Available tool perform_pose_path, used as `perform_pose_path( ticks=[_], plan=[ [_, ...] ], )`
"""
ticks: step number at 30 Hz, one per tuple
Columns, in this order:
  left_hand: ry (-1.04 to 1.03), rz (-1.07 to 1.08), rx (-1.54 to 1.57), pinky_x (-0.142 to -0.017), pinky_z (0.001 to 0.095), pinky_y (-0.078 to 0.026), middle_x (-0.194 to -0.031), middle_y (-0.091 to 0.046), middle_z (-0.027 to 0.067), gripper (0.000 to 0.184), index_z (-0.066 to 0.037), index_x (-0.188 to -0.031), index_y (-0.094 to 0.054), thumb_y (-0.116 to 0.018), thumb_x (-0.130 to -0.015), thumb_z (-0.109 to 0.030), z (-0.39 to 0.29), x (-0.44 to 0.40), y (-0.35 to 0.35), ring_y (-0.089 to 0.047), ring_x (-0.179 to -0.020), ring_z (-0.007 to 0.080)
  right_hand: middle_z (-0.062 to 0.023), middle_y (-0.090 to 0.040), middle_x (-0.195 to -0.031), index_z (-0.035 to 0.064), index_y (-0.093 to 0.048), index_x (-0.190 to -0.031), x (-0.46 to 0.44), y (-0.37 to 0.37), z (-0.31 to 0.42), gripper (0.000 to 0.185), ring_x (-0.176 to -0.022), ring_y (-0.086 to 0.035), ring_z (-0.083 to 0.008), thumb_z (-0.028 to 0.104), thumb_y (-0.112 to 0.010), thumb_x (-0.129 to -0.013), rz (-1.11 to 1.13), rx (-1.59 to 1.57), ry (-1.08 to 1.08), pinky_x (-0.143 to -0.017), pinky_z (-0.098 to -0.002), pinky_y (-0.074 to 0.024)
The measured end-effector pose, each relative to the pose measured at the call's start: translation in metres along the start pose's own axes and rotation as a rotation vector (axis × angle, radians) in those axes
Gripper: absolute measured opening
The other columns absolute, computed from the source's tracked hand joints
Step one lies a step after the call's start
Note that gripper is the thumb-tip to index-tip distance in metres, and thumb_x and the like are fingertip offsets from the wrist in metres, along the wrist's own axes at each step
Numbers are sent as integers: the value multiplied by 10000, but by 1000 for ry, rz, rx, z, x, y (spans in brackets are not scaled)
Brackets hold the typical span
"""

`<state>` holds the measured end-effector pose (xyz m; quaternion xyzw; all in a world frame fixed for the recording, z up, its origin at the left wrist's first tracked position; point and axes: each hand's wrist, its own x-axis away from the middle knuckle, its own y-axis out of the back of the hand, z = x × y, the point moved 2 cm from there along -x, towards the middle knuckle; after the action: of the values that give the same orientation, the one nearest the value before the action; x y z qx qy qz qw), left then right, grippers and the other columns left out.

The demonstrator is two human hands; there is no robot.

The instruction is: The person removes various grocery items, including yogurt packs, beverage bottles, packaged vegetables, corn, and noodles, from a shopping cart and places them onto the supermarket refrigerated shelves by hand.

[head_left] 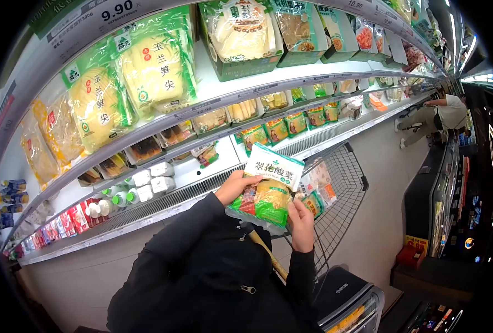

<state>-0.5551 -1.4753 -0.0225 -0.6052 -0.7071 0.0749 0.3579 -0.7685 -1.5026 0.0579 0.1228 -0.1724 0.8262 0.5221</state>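
Note:
A green-and-white bag of pickled cabbage [272, 194] is held up in front of my chest, its printed front facing me. My left hand [237, 187] grips its left side, with the thumb lying across the front. At the lower right edge, my right hand [301, 225] pinches the bag between thumb and fingers. Just beyond it stands a wire shopping cart [343, 216], with a few packaged goods [319, 186] inside. Part of the cart's handle [268, 255] shows below the bag, close to my dark jacket.
A refrigerated shelf unit [213, 102] runs along the left and top, holding bagged bamboo shoots [155, 69], boxed packs and white bottles [162, 177]. Farther down the aisle is another person [450, 114]. A dark display case [432, 194] lines the right side.

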Motion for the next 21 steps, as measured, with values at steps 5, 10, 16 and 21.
perform_pose_path(
  ticks=[5,10,16,21],
  plan=[
    [132,-186,123,-876,304,-563,-1198,-687,119,337,44,-1290,-582,-589,-1019,-155,52,7,64,-691,-1015,162,-136,-717,-1104,-72,-562,-1261,-53,-23,-45,348,-1000,-675,-116,117,-660,-984,324,190,-139,-830,-262,-536],
    [-3,-432,34,-909,327,-556,-1240,-671,117,336,57,-1315,-548,-575,-1023,-108,105,9,117,-680,-1045,185,-110,-731,-1004,-81,-551,-1258,-127,-25,-128,435,-866,-690,-143,111,-728,-911,506,662,-32,-738,-277,-534],
    [-59,-755,-679,-830,414,-543,-938,-737,212,415,34,-1061,-716,-748,-877,-336,131,20,178,-718,-931,342,-215,-660,-1179,-75,-516,-1299,-179,-63,-200,654,-1074,-656,-273,311,-793,-851,643,1056,-168,-929,-369,-506],
    [189,-909,-763,-787,483,-533,-896,-722,222,462,21,-938,-720,-711,-886,-438,182,25,212,-695,-873,405,-238,-631,-1275,-49,-499,-1357,-197,-85,-240,703,-1158,-634,-316,429,-729,-896,754,882,-327,-1001,-386,-476]
  ],
)
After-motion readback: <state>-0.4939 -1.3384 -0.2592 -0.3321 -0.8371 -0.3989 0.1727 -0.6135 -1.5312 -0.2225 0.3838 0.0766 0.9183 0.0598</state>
